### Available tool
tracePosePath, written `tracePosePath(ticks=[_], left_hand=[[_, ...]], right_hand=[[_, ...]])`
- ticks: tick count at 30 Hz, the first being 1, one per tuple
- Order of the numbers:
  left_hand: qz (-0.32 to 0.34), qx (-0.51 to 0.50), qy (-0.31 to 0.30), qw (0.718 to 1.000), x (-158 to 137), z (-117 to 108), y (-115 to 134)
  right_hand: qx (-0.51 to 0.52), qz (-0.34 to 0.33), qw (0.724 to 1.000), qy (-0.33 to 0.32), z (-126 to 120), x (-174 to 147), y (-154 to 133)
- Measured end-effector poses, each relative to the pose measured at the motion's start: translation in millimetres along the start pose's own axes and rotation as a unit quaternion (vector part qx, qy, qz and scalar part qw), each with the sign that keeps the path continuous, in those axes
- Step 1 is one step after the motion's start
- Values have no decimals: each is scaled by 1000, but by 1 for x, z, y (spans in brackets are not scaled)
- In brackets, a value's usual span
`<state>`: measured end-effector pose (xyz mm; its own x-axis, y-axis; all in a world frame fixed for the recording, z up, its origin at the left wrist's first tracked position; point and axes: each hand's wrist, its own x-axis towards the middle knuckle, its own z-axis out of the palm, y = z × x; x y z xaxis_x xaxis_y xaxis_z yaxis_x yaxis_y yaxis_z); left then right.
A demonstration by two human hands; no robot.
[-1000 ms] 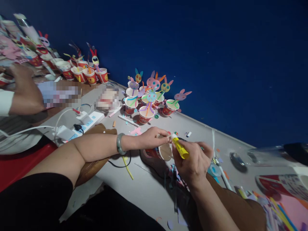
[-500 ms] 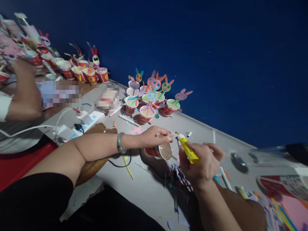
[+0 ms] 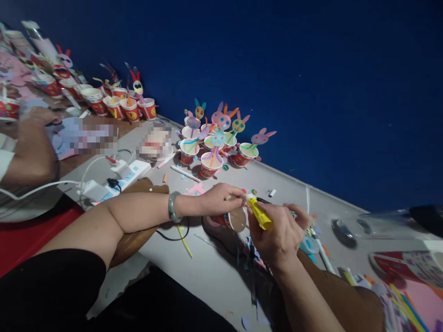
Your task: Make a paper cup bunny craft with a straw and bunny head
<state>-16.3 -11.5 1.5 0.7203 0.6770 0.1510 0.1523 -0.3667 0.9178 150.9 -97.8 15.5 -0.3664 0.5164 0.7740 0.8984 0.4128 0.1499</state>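
Note:
My left hand [image 3: 221, 199] is closed in a pinch, a bracelet on its wrist; what sits at its fingertips is too small to make out now. Below those fingers a red patterned paper cup [image 3: 238, 219] lies tipped on its side, mouth facing right. My right hand [image 3: 278, 233] grips a yellow glue tube [image 3: 259, 216], whose white tip meets the left fingertips. Behind them, several paper cups [image 3: 211, 167] hold paper animal figures [image 3: 218, 137] on coloured stems. A yellow strip [image 3: 185, 242] lies nearer me.
A power strip [image 3: 133, 173] with plugs and cables lies left. At far left is another person's arm [image 3: 36, 147], near more cups [image 3: 129, 109]. A computer mouse [image 3: 343, 233] and coloured paper strips [image 3: 404, 306] lie right. A dark blue wall [image 3: 294, 92] stands behind the table.
My right hand has moved left with the glue tube, bringing its white tip to my left fingertips. The small pale piece there is now covered. The other person's hand has lowered.

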Motion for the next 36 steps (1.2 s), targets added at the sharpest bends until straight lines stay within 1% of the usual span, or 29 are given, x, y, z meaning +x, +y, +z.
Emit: tracePosePath(ticks=[4,7,9,11,13,15,17,19,23,25,28,29,30,33,35,36], left_hand=[[-4,-3,-9,1000,-1,-2,3],[-17,-14,-6,1000,-3,-3,8],[-26,-24,-5,999,-4,-4,10],[-29,-30,-8,999,-3,-4,10],[-20,-28,-10,999,-2,-3,7],[-4,-21,-6,1000,-1,-2,4],[7,-18,-1,1000,0,-1,1],[11,-26,1,1000,-1,0,1],[-10,-41,-8,999,-4,-2,6],[-28,-42,-14,999,-5,-3,9],[-34,-49,-10,998,-5,-4,10],[-31,-52,-8,998,-5,-4,9],[-27,-53,-8,998,-4,-3,8],[-13,-34,-4,999,-2,-2,4],[-10,-28,1,1000,-1,-1,3],[-10,-33,2,999,-2,-1,3]], right_hand=[[-36,-1,999,20,1,-1,6],[-56,10,997,47,1,-2,15],[-38,20,996,74,-1,-3,18],[1,25,996,88,-3,-3,16],[41,15,997,66,-4,-2,11],[61,-6,998,25,-4,0,4],[58,-22,998,-3,-3,1,0],[34,-23,999,-9,-2,1,-1],[-25,0,1000,11,-1,0,11],[-42,15,998,34,-1,-1,17],[-16,30,996,86,-3,-1,20],[5,29,995,92,-4,-1,18],[28,23,996,83,-5,-1,16],[78,-11,997,17,-5,0,7],[79,-27,996,-11,-4,0,4],[70,-28,997,-11,-2,0,5]])
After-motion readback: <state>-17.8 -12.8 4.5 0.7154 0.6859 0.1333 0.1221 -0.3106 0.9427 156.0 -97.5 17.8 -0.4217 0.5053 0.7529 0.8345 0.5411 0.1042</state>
